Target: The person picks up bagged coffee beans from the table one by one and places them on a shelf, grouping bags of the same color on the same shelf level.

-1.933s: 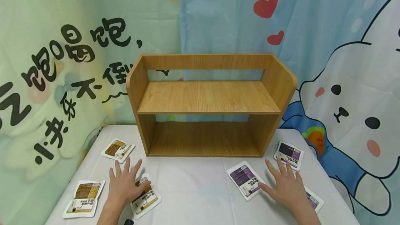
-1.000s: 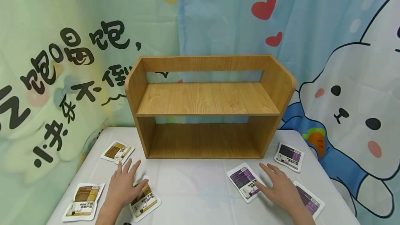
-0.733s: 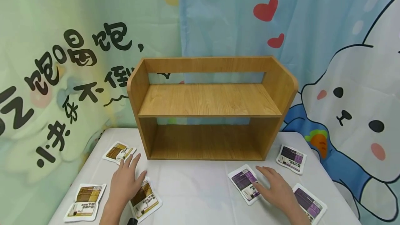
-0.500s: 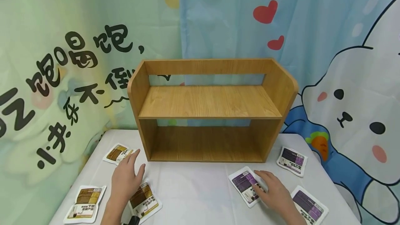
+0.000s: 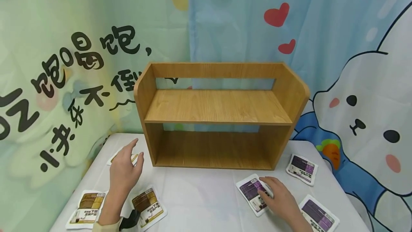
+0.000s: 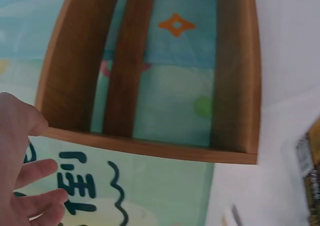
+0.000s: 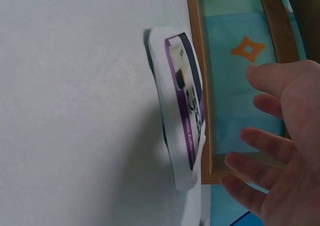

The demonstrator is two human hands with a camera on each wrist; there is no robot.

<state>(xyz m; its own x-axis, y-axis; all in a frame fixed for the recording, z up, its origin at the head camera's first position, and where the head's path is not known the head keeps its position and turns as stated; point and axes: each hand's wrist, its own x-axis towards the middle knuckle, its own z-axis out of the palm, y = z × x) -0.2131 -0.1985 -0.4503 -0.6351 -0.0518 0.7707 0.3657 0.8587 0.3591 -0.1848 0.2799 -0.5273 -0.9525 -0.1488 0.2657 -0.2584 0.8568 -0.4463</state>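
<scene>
One left hand (image 5: 123,171) and one right hand (image 5: 280,199), both loosely spread

Thumb and forefinger of the left hand stand apart; its other visible fingers are parted in the left wrist view. This hand partly covers a far brown pouch (image 5: 134,158), a piece of which shows between thumb and forefinger; whether they touch, I cannot tell. Left of the same hand's wrist lies a near brown pouch (image 5: 86,210), and just right of that wrist an angled brown pouch (image 5: 149,207), partly hidden by a black wrist device (image 5: 130,220) beside a pale sleeve (image 5: 107,226).

The right hand, fingers separated and gently bent, hovers over a slanted purple pouch (image 5: 252,193); the right wrist view shows a gap between fingertips and pouch. Beyond this hand, to its right, is a far purple pouch (image 5: 302,169); right of its wrist, a near purple pouch (image 5: 318,216).

Between the hands runs a white-covered table (image 5: 199,196). Beyond them stands a two-tier wooden shelf (image 5: 219,106), backed by a printed curtain (image 5: 231,28).
</scene>
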